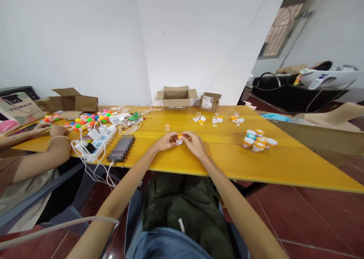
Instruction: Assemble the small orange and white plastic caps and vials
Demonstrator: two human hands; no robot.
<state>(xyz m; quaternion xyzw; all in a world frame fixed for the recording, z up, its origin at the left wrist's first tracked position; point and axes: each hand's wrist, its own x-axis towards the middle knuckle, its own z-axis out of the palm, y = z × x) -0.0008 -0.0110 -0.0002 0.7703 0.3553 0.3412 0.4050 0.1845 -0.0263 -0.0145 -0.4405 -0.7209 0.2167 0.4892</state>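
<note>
Near the front edge of the table (224, 160), my left hand (167, 141) and my right hand (193, 142) meet with bent fingers. The left fingers are closed on a small white round piece (179, 142). My right fingers pinch a small orange piece (180, 136) right against it. Exactly how the two pieces fit together is too small to make out. A small clear cup (167, 127) stands just beyond my left hand. Off to the right is a stack of small clear jars (258, 147) with orange, white and teal lids.
Small piles of white and orange parts (200, 119) lie farther back, before two cardboard boxes (176, 103). Leftward are a phone-like blurred object (121, 148), a power strip (104, 139) with cables and colourful balls (88, 119). Another person's arm (42, 156) reaches in there.
</note>
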